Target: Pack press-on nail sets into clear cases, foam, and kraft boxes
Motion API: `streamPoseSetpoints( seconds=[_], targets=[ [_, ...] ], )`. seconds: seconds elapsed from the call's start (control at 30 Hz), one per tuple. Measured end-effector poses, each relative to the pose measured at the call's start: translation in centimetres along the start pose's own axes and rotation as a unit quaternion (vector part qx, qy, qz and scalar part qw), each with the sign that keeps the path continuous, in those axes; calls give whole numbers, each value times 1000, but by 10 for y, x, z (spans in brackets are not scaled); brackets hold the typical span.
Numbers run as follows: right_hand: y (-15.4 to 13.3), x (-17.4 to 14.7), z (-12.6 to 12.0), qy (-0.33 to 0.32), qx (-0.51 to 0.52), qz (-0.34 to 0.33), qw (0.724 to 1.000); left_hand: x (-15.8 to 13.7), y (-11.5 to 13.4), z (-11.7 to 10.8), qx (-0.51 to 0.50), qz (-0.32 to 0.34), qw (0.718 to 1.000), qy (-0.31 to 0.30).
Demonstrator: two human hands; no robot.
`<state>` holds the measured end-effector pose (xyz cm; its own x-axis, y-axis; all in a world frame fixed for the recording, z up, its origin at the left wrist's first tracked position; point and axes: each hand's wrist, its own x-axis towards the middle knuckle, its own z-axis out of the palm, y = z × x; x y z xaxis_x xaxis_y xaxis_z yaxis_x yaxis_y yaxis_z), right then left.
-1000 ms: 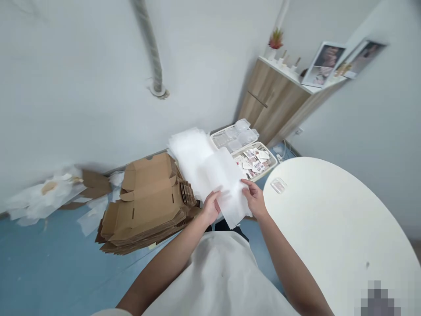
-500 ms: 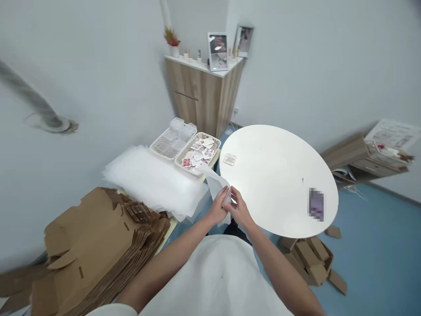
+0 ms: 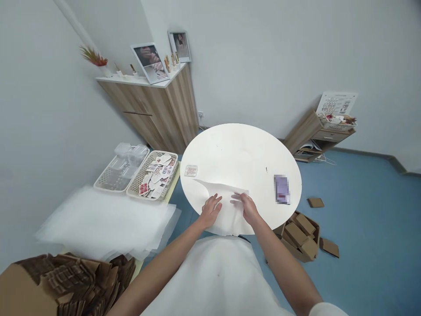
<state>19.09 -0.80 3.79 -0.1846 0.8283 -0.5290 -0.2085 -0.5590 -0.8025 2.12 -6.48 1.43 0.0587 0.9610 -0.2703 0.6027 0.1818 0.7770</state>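
A thin white sheet (image 3: 225,215), seemingly packing foam, lies over the near side of the round white table (image 3: 237,149), one corner lifting towards the left. On its left part rests my left hand (image 3: 210,211), open with fingers spread. My right hand (image 3: 249,210) has the sheet's right edge between its fingers; the thumb is partly hidden. To the left on the tabletop is a small clear case (image 3: 191,170) with reddish contents. A pixelated purple item (image 3: 282,189) lies at the right, and a tiny dark piece (image 3: 266,169) lies near it.
Left of the table are a stack of white sheets (image 3: 105,221), a basket of printed cards (image 3: 130,193), a basket of clear boxes (image 3: 98,184) and flattened cardboard (image 3: 82,285). A carton of small brown boxes (image 3: 301,237) stands on the floor at right. A wooden cabinet (image 3: 148,105) stands behind.
My view has turned right. Both hands have moved from the gap beside the table onto it, bringing the sheet along and spreading it out. My left hand has opened.
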Motion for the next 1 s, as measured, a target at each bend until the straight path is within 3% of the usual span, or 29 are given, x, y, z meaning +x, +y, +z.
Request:
streamPoseSetpoints(
  seconds=[0.17, 0.33, 0.43, 0.57, 0.7, 0.83, 0.9, 1.0],
  targets=[
    [3, 38, -39, -25, 51, 72, 996, 32, -7, 27, 50, -112, 992, 34],
    [14, 60, -76, -37, 23, 96, 994, 56, -20, 51, -66, -243, 963, 100],
    [19, 70, -94, -19, -28, 74, 997, 67, -24, 57, -110, -268, 949, 120],
    [22, 82, -111, 54, -196, 4, 979, 78, -22, 60, -79, -267, 952, 131],
    [24, 85, -117, 86, -372, -54, 923, 81, -20, 59, -35, -260, 956, 132],
    [26, 71, -111, 115, -537, -164, 820, 81, -18, 58, 6, -252, 961, 114],
    [32, 60, -107, 60, -609, -200, 765, 78, -16, 60, 34, -236, 964, 120],
    [46, 45, -105, -39, -683, -195, 703, 68, -14, 64, 116, -186, 962, 160]
  ],
)
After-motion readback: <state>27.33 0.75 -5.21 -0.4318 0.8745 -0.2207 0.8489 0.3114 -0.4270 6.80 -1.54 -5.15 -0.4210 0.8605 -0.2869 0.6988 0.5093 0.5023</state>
